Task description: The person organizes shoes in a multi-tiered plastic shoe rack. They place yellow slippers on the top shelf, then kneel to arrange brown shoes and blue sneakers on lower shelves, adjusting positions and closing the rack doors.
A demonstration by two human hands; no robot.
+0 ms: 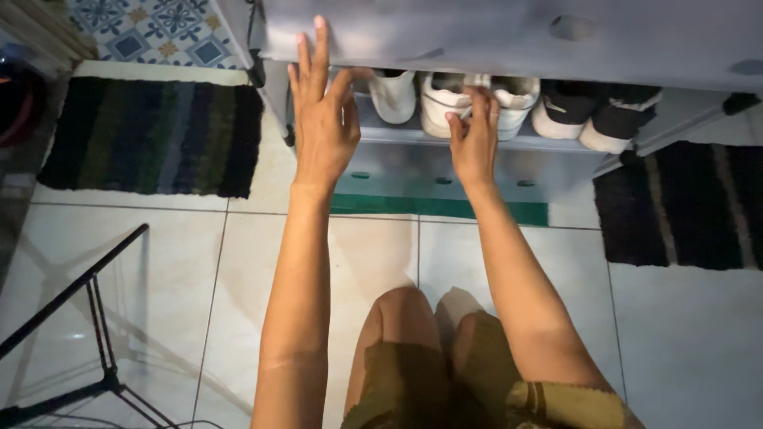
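Note:
My left hand (322, 119) is raised with fingers spread, its fingertips resting on the front edge of a grey shoe rack's top shelf (493, 36). My right hand (474, 139) reaches into the lower shelf (548, 144) and pinches the heel of a white sneaker (445, 99), which stands beside its white pair (518, 99). Another white shoe (393, 95) sits to the left of them, partly hidden behind my left hand. My knees show at the bottom of the view.
A black-and-white pair of shoes (596, 115) stands at the right of the shelf. A dark striped rug (151, 135) lies at left, another dark mat (683, 202) at right. A glass table with a black metal frame (95, 318) stands at lower left on the tiled floor.

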